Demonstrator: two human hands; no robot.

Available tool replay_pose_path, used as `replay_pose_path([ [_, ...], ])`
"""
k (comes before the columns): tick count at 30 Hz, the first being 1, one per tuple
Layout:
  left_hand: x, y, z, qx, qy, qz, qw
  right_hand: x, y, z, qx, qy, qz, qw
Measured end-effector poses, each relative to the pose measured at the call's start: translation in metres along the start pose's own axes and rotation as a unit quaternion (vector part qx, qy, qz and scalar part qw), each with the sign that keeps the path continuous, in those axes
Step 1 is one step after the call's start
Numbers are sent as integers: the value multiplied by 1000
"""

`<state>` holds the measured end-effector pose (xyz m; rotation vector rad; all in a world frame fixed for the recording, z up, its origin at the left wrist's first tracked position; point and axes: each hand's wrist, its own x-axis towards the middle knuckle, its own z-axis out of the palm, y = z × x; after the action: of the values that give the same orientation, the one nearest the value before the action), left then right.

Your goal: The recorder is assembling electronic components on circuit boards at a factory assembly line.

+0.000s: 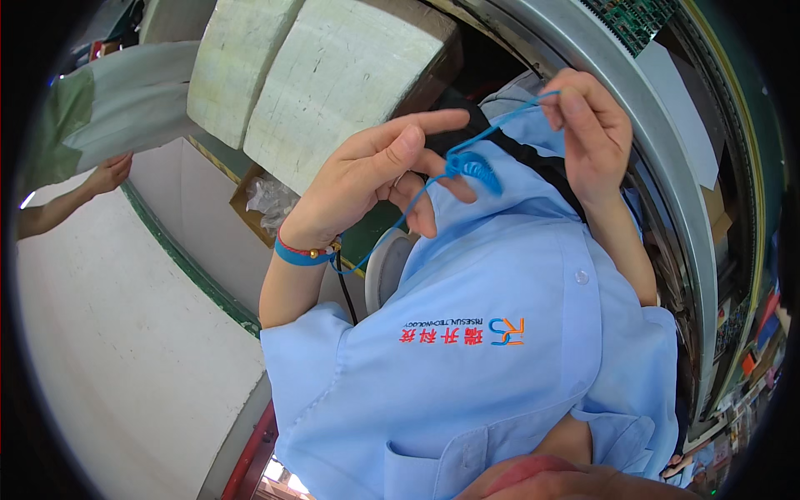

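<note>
A blue wristband (302, 252) circles my left wrist, with a thin red beaded bracelet beside it. From the band a thin blue coiled cord (477, 169) runs up past the fingers of my left hand (371, 171), its coils bunched at the fingertips. That hand is open, with index finger and thumb stretched out and the other fingers loosely bent and apart. Raised further right, my right hand (590, 133) pinches the straight far end of the cord between thumb and fingers. The stretch of cord between both hands is nearly taut. Behind it lies my light blue shirt.
White blocks (333, 79) stand beyond my left hand, near a cardboard box (242, 202) holding clear plastic. A white surface with a green edge (196, 254) spreads at left, where another person's hand (110, 172) shows. Along the right curves a metal rail (679, 183), with a green circuit board (631, 21) beyond.
</note>
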<state>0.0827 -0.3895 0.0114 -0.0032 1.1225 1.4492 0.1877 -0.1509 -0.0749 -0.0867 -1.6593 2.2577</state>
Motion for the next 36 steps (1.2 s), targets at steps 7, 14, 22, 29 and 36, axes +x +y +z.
replay_pose_path([
  [7, -1, -21, 19, 353, 110, 193, 909, -16, -20, -1, -236, 7, -102, 966],
  [14, 15, -20, 34, 427, 127, 274, 852, -30, -37, 24, -382, -54, -168, 907],
  [22, 30, -21, 55, 369, 91, 311, 871, -38, -46, 12, -396, -26, -140, 907],
  [29, 34, -9, 45, 586, 92, 397, 700, -52, -47, -8, -47, -48, 148, 987],
  [36, 59, 30, 63, 556, 32, 619, 554, -67, -71, -28, 451, 78, 64, 887],
])
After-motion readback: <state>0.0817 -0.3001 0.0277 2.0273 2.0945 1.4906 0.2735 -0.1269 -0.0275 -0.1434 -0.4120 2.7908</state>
